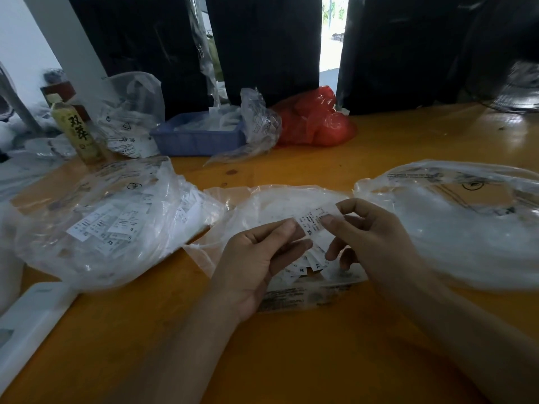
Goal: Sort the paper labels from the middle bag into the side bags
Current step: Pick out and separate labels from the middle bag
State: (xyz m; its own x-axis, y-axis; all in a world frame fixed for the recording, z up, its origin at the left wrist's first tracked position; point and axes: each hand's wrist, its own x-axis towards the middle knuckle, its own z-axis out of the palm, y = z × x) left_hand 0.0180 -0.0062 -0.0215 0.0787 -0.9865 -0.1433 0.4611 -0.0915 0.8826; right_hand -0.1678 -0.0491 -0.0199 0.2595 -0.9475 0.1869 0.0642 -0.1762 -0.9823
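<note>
Item: XS label, which we pinch with left hand and right hand above middle bag.

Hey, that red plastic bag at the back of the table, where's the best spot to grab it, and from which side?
Probably the crumpled, gathered top of the red bag, taken from above. It sits slumped on the table with loose folds bunched at the top, which pinch easily. Come from its right, where the tabletop is bare; a clear bag and the blue tray crowd its left.
</note>
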